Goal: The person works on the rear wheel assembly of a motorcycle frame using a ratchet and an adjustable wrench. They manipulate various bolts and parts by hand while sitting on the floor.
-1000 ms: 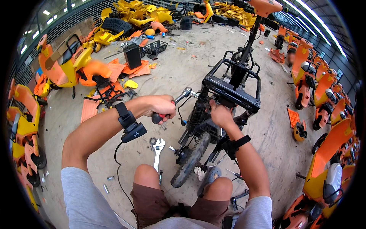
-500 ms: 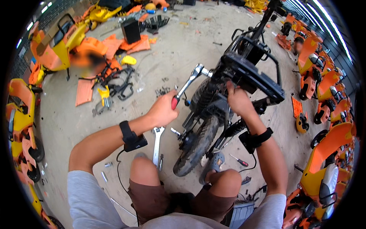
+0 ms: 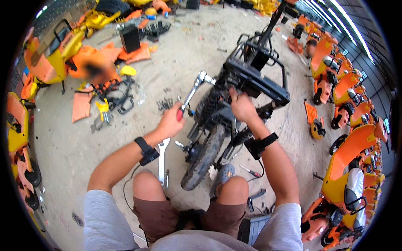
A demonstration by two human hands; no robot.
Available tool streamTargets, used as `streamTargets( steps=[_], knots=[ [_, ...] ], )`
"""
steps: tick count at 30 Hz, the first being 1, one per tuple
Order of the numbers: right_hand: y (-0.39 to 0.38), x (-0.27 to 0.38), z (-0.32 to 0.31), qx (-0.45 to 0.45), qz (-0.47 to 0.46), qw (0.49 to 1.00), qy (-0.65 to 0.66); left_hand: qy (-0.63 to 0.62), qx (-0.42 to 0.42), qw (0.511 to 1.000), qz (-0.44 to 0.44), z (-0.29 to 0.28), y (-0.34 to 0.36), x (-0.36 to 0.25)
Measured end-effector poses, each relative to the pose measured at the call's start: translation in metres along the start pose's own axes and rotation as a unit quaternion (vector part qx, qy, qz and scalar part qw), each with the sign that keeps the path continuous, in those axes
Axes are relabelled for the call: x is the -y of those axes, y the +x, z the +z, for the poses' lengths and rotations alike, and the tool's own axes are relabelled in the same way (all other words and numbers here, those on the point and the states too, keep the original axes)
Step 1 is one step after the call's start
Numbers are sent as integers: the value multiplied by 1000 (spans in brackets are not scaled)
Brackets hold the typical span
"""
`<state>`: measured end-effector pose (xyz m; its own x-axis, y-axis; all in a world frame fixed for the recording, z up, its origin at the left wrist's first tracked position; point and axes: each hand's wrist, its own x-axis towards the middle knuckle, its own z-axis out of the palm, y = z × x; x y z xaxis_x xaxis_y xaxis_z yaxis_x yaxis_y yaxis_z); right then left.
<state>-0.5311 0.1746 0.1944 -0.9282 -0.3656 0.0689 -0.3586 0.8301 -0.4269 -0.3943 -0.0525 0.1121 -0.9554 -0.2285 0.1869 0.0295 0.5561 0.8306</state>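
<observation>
My left hand [image 3: 171,123] is closed around the red grip of a ratchet wrench [image 3: 193,93]. The ratchet's head and socket meet the left side of a stripped scooter frame [image 3: 261,74], above the rear wheel [image 3: 204,162]. My right hand [image 3: 243,108] is at the rear of the frame, thumb up against it and fingers curled; what they grip is hidden. A coil shock absorber [image 3: 208,105] stands between the hands. Below my left wrist, a large adjustable wrench [image 3: 162,162] lies on the floor beside my knee.
A screwdriver [image 3: 251,171] lies right of my foot. Orange panels [image 3: 138,52] and black brackets [image 3: 124,98] litter the floor at left. Orange and yellow scooters [image 3: 341,167] line the right side; more stand at far left. A black box [image 3: 130,38] stands farther back.
The view has shifted, so the scooter and both hands appear farther left. Both hands keep their places, and the ratchet stays on the frame at nearly the same angle.
</observation>
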Motion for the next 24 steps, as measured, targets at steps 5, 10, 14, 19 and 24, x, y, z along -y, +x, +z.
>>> streamTargets(
  steps=[5, 10, 14, 19, 24],
  knots=[
    [-5, 5, -6, -11, -13, 1000, 11, 18, 142, 983, -117, -37, 4, -67],
    [-1, -3, -2, 11, 9, 1000, 14, 67, 243, 949, -189, -77, 39, -133],
    [-5, 3, -4, 12, 11, 1000, 8, 5, 304, 908, -289, -97, 65, -171],
    [0, -6, 0, 4, 1, 1000, 22, 25, 309, 900, -306, -86, 72, -172],
    [-4, 8, -9, 22, -8, 999, 37, 3, 184, 961, -204, -52, 8, -114]
  ],
)
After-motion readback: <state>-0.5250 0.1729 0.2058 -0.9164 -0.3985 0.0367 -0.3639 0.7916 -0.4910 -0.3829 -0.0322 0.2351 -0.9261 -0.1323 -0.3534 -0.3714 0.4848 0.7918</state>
